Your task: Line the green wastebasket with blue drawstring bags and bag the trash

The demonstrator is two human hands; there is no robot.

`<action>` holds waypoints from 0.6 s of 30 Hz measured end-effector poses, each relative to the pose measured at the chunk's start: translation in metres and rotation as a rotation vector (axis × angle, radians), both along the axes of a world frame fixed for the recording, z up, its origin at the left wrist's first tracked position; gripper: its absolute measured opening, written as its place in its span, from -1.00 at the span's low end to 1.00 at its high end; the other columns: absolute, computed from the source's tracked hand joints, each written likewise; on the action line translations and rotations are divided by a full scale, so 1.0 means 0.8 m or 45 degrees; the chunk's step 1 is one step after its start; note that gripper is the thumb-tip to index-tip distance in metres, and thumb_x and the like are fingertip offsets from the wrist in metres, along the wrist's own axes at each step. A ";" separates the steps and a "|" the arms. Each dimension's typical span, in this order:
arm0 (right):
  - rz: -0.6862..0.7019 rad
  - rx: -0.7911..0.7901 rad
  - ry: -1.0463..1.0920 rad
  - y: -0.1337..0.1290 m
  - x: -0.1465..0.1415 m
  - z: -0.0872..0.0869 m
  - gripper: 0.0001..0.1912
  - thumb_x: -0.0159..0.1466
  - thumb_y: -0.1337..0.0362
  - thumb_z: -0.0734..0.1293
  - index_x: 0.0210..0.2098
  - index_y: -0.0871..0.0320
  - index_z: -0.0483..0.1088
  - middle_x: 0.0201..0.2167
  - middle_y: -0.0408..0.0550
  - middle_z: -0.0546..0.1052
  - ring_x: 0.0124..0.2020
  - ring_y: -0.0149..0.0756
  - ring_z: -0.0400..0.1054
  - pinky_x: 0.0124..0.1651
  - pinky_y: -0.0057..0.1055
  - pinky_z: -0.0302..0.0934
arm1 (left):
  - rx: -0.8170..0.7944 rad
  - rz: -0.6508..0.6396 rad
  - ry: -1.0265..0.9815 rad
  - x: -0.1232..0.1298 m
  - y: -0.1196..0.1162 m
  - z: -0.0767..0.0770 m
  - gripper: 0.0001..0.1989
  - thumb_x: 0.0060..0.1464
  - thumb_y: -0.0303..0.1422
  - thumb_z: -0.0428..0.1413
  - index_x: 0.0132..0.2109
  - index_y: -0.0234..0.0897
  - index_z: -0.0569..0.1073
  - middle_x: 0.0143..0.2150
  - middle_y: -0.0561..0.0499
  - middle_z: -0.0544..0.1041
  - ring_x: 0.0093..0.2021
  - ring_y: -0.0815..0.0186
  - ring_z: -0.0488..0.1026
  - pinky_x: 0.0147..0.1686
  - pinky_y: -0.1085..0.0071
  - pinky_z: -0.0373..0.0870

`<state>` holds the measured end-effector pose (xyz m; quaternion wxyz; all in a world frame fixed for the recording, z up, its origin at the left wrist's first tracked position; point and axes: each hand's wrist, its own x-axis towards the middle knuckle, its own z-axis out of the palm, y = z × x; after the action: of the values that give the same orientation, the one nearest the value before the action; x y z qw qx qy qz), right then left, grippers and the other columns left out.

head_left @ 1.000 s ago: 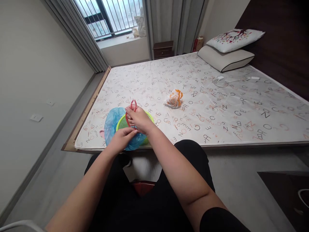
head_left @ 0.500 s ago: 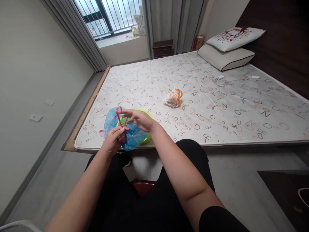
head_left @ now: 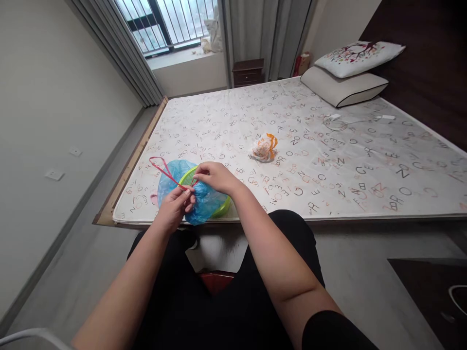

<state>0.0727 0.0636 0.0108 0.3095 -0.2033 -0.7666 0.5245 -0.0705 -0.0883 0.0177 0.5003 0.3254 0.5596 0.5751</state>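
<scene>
So the setup here is a bare mattress (head_left: 233, 121) with a letter print all over it, and the person is sitting right at its edge with their hands out over it. The left hand (head_left: 174, 209) is pinched closed on a thin red loop (head_left: 160, 167), maybe a pipe cleaner or plastic cord, though I can't really tell the material. The loop sticks out up and to the left, over a blue plastic bag (head_left: 206, 204). The right hand (head_left: 215, 177) is half curled, with its fingertips (head_left: 199, 171) right by the red strand, but I can't tell if it's actually gripping it. Both hands are hovering just above a round lime-green plastic basket (head_left: 222, 209), which sits on the mattress near the edge with the blue bag bunched over much of it. Further up the mattress, well apart from all that, there's a crumpled white-and-orange plastic bag (head_left: 263, 148). Two pillows (head_left: 345, 87) lie up by the head end, with a white cable (head_left: 334, 122) nearby.
</scene>
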 end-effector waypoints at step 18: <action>0.118 -1.103 0.368 -0.027 -0.032 -0.012 -0.86 0.37 0.35 0.38 -0.27 0.15 0.31 -0.48 -0.24 0.51 -0.42 -0.46 0.46 -0.22 -0.49 0.38 | -0.029 0.336 -0.112 -0.009 0.010 -0.013 -0.71 0.07 -0.28 0.41 -0.16 -0.39 0.60 -0.23 -0.19 0.68 -0.40 0.34 0.59 -0.43 0.51 0.50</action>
<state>0.0469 0.0422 0.0013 0.2759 -0.2042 -0.4339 0.8330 -0.0780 -0.0806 0.0071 0.4481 0.2177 0.5816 0.6431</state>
